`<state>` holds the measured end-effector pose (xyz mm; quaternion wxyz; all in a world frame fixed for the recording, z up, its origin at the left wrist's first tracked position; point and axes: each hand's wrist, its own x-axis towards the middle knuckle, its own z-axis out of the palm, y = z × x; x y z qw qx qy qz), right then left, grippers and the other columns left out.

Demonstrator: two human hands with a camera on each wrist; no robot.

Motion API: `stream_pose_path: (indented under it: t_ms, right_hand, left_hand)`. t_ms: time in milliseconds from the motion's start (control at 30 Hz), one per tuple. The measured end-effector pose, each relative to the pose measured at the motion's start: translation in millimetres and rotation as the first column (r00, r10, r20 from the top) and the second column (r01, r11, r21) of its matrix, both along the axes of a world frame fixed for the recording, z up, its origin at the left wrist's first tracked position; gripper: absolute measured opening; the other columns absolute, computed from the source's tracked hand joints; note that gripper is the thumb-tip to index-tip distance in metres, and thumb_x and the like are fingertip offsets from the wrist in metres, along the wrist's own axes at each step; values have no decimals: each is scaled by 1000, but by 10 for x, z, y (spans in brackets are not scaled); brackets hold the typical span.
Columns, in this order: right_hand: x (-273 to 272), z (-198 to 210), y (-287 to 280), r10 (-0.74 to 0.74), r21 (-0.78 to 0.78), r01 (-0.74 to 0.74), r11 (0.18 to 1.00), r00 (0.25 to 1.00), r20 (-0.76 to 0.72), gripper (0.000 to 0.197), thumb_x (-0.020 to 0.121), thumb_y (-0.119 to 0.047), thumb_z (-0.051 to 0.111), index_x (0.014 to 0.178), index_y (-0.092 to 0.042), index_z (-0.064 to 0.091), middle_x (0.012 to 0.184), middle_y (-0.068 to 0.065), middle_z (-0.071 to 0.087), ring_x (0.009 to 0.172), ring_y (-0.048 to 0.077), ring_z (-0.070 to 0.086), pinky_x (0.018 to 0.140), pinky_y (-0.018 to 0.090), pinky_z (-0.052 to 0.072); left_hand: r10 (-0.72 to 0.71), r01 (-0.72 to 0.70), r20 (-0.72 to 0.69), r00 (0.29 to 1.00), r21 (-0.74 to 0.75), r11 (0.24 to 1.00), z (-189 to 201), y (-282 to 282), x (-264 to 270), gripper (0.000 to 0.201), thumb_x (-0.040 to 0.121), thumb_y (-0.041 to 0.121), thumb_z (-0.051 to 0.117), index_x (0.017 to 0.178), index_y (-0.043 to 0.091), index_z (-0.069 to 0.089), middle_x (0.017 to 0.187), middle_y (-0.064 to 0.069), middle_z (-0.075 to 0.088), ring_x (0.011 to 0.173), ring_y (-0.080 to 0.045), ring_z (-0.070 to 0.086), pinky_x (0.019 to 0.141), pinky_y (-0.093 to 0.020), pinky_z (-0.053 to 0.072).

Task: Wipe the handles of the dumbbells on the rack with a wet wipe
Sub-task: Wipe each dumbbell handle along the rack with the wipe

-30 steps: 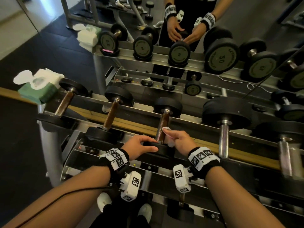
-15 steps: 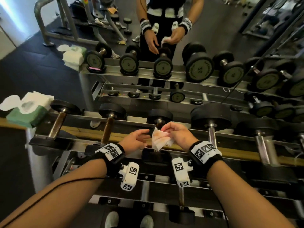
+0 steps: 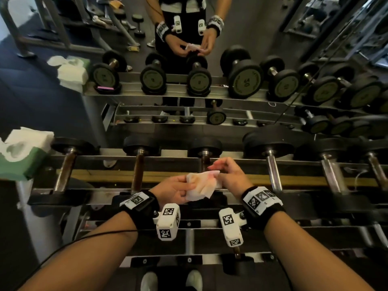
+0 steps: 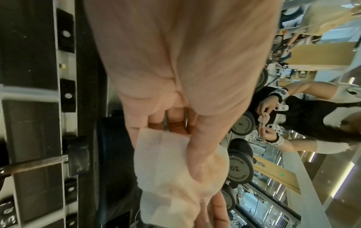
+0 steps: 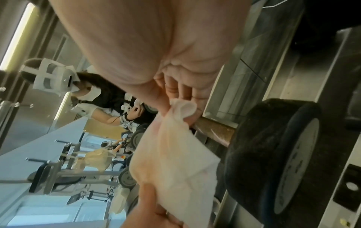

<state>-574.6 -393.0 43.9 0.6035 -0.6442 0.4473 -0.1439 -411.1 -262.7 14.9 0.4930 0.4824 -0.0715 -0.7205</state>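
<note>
White with faint orange-pink stains, the wet wipe (image 3: 201,186) hangs crumpled between both hands, above the front rail of the rack (image 3: 304,179) and clear of every handle. The left hand (image 3: 174,189) grasps its near-left part, thumb laid over the cloth and fingers curled beneath; the right hand (image 3: 230,175) pinches its far right corner between thumb and fingertips, the other fingers loosely bent. Directly under the wipe lies the third dumbbell (image 3: 205,151) from the rack's left end, its brown rusty handle partly hidden by the cloth. To its left, two more dumbbells with brown handles (image 3: 138,169) rest across the rails; towards the right end stand larger ones with bright steel handles (image 3: 273,171). At the rack's left end sits a green packet of wipes (image 3: 23,158), a sheet poking out, though blur makes its outline unsure. A mirror (image 3: 241,38) behind the rack repeats the hands and wipe.
</note>
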Motion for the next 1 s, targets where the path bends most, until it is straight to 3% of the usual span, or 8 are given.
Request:
stream_pose_path:
  t_ms: [100, 267, 467, 533, 700, 767, 900, 1000]
  right_hand:
    - [-3, -34, -15, -61, -39, 61, 997, 998, 8, 30, 87, -1, 67, 102, -27, 59, 112, 1, 67, 107, 21, 65, 84, 38, 58]
    - [24, -72, -36, 19, -112, -21, 993, 1000, -21, 30, 89, -2, 65, 105, -26, 62, 109, -7, 69, 100, 8, 65, 70, 19, 53]
    - [-6, -147, -75, 12, -80, -14, 997, 1000, -24, 29, 91, -4, 63, 110, -25, 63, 115, -7, 67, 109, 10, 63, 87, 30, 55]
    - [-85, -173, -62, 12, -60, -12, 998, 1000, -7, 31, 91, -1, 63, 107, -27, 63, 118, -4, 66, 112, 12, 62, 95, 34, 53]
    - [-314, -291, 134, 80, -43, -81, 996, 996, -30, 32, 88, 1, 67, 109, -24, 63, 114, -9, 65, 107, 2, 61, 98, 20, 47]
    - [-395, -350, 204, 109, -34, -112, 993, 991, -83, 32, 87, -6, 70, 113, -24, 64, 116, -10, 66, 111, 4, 60, 99, 22, 46]
    - [-542, -435, 262, 166, 13, -165, 986, 983, -83, 38, 83, -13, 76, 117, -27, 66, 118, -9, 67, 109, 2, 61, 96, 22, 48]
    - [-637, -516, 278, 133, -44, -135, 990, 990, -54, 39, 78, -11, 80, 110, -29, 69, 117, -7, 67, 108, 2, 61, 92, 13, 46]
  left_hand:
    - [7, -7, -15, 1000, 20, 1000, -15, -11, 21, 47, 73, 4, 72, 119, 5, 63, 107, -15, 75, 97, -28, 74, 74, -36, 62]
    - [-23, 23, -11, 1000, -14, 1000, -12, -14, -37, 52, 77, 5, 68, 128, 4, 58, 127, -19, 64, 112, -30, 66, 82, -37, 59]
    - [182, -184, 48, 982, 48, 982, -130, -20, -83, 28, 91, 4, 62, 119, 3, 62, 110, -15, 73, 99, -27, 72, 75, -37, 60]
    - [281, -293, 161, 946, 56, 954, -201, 7, -32, 22, 94, 5, 60, 116, 7, 64, 104, -10, 75, 92, -21, 72, 71, -32, 59]
    - [245, -310, 476, 845, 63, 949, -394, 47, 20, 18, 98, 20, 60, 115, 19, 66, 118, -9, 68, 111, -27, 63, 103, -50, 48]
    - [202, -270, 589, 782, 29, 962, -404, -45, 34, 19, 98, 25, 59, 116, 21, 66, 119, -7, 68, 112, -26, 62, 105, -50, 45]
    - [199, -205, 718, 666, -81, 975, -350, -377, 61, 31, 99, 21, 58, 127, 8, 64, 121, -12, 67, 115, -28, 61, 106, -46, 45]
    - [163, -158, 803, 574, -87, 984, -349, -582, 75, 28, 100, 22, 56, 122, 7, 66, 117, -13, 67, 110, -28, 62, 102, -45, 46]
